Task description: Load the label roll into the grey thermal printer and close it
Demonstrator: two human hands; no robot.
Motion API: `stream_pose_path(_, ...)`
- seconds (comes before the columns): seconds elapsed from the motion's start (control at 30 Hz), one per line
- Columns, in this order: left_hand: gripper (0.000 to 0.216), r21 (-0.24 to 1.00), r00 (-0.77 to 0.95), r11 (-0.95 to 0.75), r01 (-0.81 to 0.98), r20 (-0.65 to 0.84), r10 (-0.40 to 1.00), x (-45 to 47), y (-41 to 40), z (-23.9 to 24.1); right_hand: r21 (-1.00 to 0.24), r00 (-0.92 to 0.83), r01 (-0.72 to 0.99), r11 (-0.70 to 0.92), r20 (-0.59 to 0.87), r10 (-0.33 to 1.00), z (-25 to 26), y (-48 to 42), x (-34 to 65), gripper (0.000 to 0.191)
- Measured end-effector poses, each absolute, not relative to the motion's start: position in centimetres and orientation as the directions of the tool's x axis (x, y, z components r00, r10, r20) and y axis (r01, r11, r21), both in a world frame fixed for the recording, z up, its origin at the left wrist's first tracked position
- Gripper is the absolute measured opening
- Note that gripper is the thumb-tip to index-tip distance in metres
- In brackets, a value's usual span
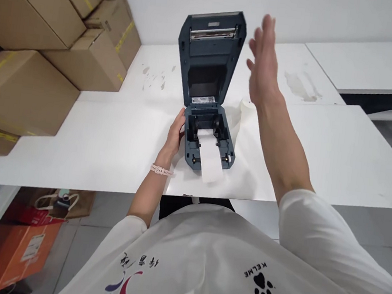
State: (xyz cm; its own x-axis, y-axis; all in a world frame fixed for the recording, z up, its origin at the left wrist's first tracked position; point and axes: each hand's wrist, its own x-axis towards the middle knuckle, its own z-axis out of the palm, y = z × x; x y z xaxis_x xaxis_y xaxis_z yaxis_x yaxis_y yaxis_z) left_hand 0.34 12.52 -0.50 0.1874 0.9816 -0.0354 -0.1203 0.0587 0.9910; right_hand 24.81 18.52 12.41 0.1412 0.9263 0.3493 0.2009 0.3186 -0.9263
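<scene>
A dark blue-grey label printer (187, 151) stands on the white table with its lid (210, 49) raised. White label paper (211, 160) runs out of its bay and over the front edge. My left hand (175, 130) rests along the printer's left side, its fingers partly hidden behind the body. To the right of the lid, my right hand (263, 62) is up in the air, fingers stretched out, touching nothing. Behind that wrist, right of the printer, a pale roll (246, 106) stands on the table, partly covered by the arm.
Stacked cardboard boxes (29, 85) fill the table's left end. The white table (110, 156) ends close to my body. Another white surface (378, 64) is at the back right. Below on the left lie an orange box (14, 253) and a bag (83, 202).
</scene>
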Motion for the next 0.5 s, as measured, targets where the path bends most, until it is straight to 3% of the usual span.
stream_pose_path(0.1,0.076,0.984,0.203,0.087,-0.153,-0.055,0.978,0.2,12.5,-0.4,-0.933,-0.046,0.074,0.352,0.349,0.936,14.4,21.5,24.2,0.086)
stream_pose_path(0.23,0.082,0.975,0.214,0.129,-0.182,-0.089,0.973,0.0,12.9,-0.2,-0.883,-0.045,0.098,0.460,0.458,0.888,12.6,17.5,23.9,0.097)
stream_pose_path(0.37,0.083,0.972,0.180,0.079,-0.221,-0.039,0.983,0.1,12.3,1.0,-0.854,-0.091,0.213,0.474,0.466,0.880,8.4,9.1,23.9,0.076)
stream_pose_path(0.5,0.080,0.987,0.118,-0.031,-0.157,0.049,0.992,0.7,9.0,2.3,-0.742,-0.135,0.459,0.489,0.486,0.864,4.9,3.1,22.6,0.047)
